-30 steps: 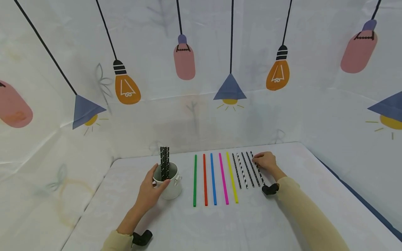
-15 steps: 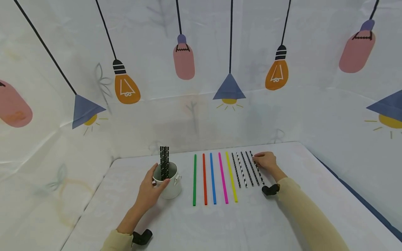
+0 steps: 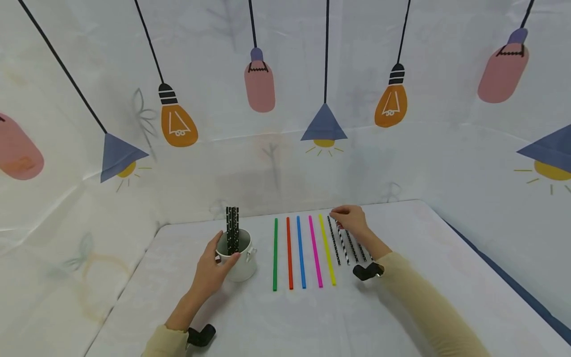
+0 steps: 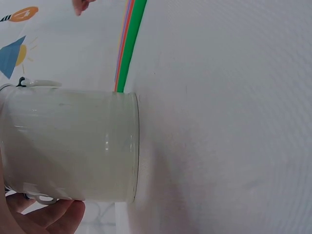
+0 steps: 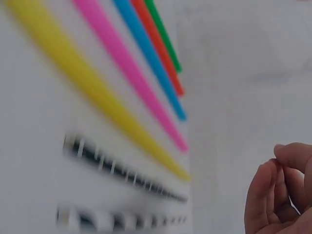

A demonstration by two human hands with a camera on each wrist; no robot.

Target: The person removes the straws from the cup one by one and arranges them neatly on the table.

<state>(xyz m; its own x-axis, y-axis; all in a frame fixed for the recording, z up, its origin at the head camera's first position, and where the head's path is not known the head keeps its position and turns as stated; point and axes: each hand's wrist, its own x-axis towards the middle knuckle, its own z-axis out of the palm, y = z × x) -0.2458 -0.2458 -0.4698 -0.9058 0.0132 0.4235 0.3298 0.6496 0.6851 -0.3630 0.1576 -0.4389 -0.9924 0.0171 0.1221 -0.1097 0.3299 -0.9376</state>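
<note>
My left hand (image 3: 211,270) holds a small white metal bucket (image 3: 243,267), thumb near the rim and fingers around the far side. Several black straws with light dots (image 3: 232,230) stand upright in it. In the left wrist view the bucket (image 4: 73,146) fills the left side, with fingertips (image 4: 68,217) on its wall. My right hand (image 3: 352,221) is over the upper ends of the black-and-white straws (image 3: 334,240), partly hiding some. In the right wrist view the right hand (image 5: 280,190) has loosely curled fingers, thumb near the index fingertip, and no straw shows between them.
Green (image 3: 275,255), red (image 3: 290,253), blue (image 3: 301,253), pink (image 3: 315,252) and yellow (image 3: 327,250) straws lie in a row between bucket and patterned straws. The white table (image 3: 267,322) meets a white backdrop (image 3: 285,173) printed with lamps.
My right hand has let go of the rightmost patterned straw and moved left, over the other patterned straws. The left hand stays at the bucket.
</note>
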